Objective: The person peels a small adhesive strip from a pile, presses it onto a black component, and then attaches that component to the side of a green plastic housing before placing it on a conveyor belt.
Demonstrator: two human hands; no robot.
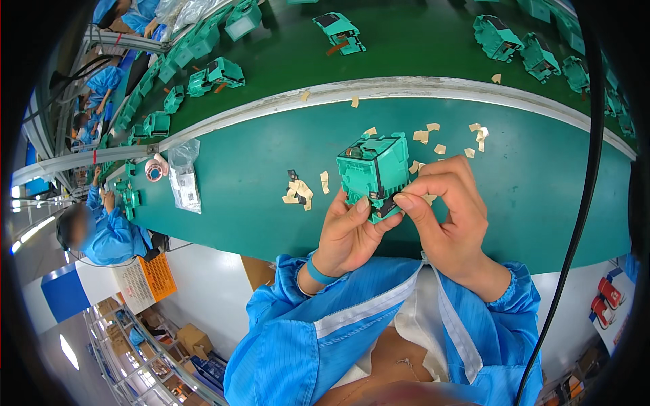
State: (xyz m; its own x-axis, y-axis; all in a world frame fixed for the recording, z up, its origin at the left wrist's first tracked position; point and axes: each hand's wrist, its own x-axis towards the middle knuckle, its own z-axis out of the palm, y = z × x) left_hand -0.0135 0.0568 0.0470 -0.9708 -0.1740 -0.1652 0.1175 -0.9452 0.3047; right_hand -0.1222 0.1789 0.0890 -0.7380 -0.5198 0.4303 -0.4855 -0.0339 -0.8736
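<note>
Over the near part of the bench I hold a green plastic housing [372,166], boxy, with a black line across its top and ribbed lower edges. My left hand [349,227] wraps it from below and the left, thumb against its near side. At the lower right corner, the thumb and forefinger of my right hand [447,216] pinch the end of a small black strip [386,207] lying against the housing. Whether the strip is stuck down there I cannot tell. Small cream paper pieces [298,193] lie left of the housing, some with black bits; more lie beyond and to the right.
A pale metal rail [433,86] divides my green bench [250,162] from a darker green belt bearing several similar housings [497,37]. At left are a clear bag [184,177] and a tape roll [156,169]. A black cable [588,183] hangs at right. Another person [112,230] sits farther left.
</note>
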